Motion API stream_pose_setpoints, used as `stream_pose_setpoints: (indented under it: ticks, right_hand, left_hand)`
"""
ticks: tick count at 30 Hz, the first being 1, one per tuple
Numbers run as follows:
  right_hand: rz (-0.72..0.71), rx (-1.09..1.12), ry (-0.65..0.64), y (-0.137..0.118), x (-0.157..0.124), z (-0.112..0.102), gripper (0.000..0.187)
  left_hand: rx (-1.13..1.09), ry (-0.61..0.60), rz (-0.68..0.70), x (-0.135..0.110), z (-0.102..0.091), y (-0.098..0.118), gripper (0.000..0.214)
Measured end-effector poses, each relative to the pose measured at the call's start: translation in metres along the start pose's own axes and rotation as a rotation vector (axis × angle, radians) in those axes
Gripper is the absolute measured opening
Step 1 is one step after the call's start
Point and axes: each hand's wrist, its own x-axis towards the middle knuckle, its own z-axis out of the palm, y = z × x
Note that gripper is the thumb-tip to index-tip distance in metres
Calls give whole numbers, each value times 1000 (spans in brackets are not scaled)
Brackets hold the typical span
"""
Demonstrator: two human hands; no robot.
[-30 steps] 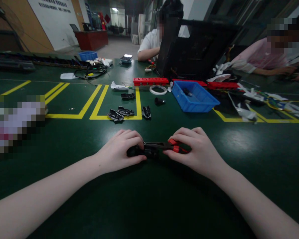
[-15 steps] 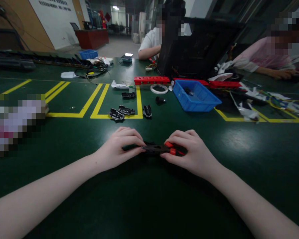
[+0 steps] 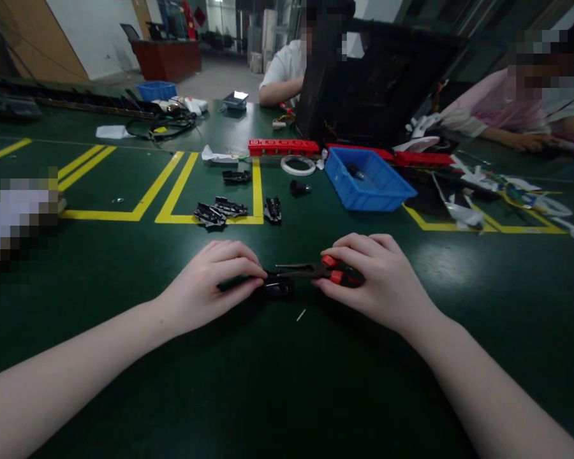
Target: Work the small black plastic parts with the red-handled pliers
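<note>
A thin pale sliver (image 3: 301, 315) is showing loose against the green worktop (image 3: 287, 389), apart from both hands. Just beyond it, the left hand (image 3: 227, 271) is pinching a black part (image 3: 278, 289) low over the worktop, while the right hand (image 3: 368, 268) is gripping red-handled pliers (image 3: 312, 271), their jaws standing apart beside the part; contact is unclear. Work on this part is seemingly continuing. Farther off, four black pieces (image 3: 230, 206) are lying near yellow tape (image 3: 210, 219); whether they are finished or waiting, I cannot tell.

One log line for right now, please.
left hand: holds black part | right hand: holds red-handled pliers, jaws parted | pale sliver: on table
</note>
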Motion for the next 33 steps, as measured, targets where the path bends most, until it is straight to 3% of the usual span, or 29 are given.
stream_pose_setpoints:
  ticks: [3,7,12,17,21,24,26,28,30,33]
  right_hand:
    - [62,-110,-37,14,-3,2,32]
    - [134,-115,-97,23,-4,13,35]
    - [121,-149,-8,15,0,13,40]
    - [64,-93,44,1,1,6,31]
    - [-41,-15,69,-9,0,9,20]
    - [-144,72,166,-19,0,10,11]
    - [-240,156,253,-27,0,10,7]
    - [-311,231,317,-35,0,9,9]
    - [-363,253,311,-43,2,10,14]
    - [-363,302,298,-51,4,14,23]
  left_hand:
    - [44,-7,64,-3,2,8,15]
    - [156,-83,177,-1,16,36,13]
    - [309,-243,143,15,41,66,17]
    - [356,-256,98,25,52,71,6]
    - [444,-216,170,21,55,70,4]
    - [474,-191,224,15,52,64,7]
    - [373,-164,175,12,43,58,7]
    - [160,-93,38,11,30,51,7]
    - [-102,-18,-75,12,18,45,10]
    - [-317,10,-97,15,6,39,9]
